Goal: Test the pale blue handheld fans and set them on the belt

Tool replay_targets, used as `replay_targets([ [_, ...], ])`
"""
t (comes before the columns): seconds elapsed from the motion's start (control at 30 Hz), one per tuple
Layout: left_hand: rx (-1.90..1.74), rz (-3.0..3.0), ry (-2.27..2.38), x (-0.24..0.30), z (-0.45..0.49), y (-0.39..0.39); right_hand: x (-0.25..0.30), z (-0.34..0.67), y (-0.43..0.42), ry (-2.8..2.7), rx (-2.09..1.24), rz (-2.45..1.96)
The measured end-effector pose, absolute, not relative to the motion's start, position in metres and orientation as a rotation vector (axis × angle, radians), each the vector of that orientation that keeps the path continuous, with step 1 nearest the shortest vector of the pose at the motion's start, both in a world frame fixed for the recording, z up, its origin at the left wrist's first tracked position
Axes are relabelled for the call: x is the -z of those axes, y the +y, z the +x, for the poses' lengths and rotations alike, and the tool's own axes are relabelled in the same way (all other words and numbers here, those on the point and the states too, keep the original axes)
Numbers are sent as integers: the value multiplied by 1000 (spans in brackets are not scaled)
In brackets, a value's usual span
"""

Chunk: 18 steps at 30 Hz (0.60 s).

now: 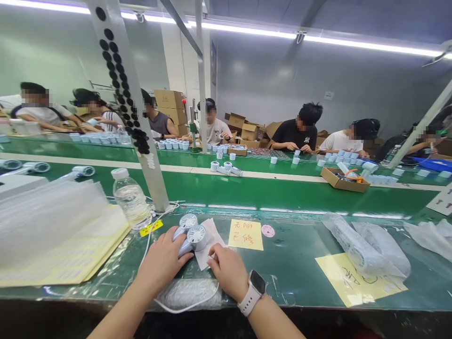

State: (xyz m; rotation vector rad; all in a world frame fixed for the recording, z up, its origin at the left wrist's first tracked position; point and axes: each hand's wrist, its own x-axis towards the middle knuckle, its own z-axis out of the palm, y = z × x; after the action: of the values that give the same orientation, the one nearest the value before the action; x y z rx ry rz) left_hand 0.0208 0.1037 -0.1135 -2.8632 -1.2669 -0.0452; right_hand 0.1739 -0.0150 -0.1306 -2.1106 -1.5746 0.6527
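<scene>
Two light-blue handheld fans, a nearer fan (197, 237) and a farther fan (188, 221), lie side by side on the bench with their round grilles up. My left hand (164, 254) is closed around their handles, which its fingers partly hide. Just right of them, my right hand (228, 268) pinches the end of a thin white cable (187, 308); the tip is small and mostly covered by the fingers. The cable loops along the bench's front edge between my wrists. A white tissue (211, 235) lies under the nearer fan. Bubble wrap (190, 293) sits below my hands.
A water bottle (131, 200) stands beside a metal post (155, 188) at left. Foam sheets (52, 226) and yellow paper are stacked there. A handwritten yellow note (246, 234) and wrapped fans (367, 249) lie right. Several co-workers sit beyond the green conveyor (282, 193).
</scene>
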Motion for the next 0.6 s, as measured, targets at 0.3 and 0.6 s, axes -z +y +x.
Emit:
replay_targets([
  [0.3,-3,-2887,-1339,107,22,94,138,174,-18,-1552,-658,-2062],
  [0.6,8,-2878,-1340,109,20,91,144,176,-21,-1496,-670,-1990],
])
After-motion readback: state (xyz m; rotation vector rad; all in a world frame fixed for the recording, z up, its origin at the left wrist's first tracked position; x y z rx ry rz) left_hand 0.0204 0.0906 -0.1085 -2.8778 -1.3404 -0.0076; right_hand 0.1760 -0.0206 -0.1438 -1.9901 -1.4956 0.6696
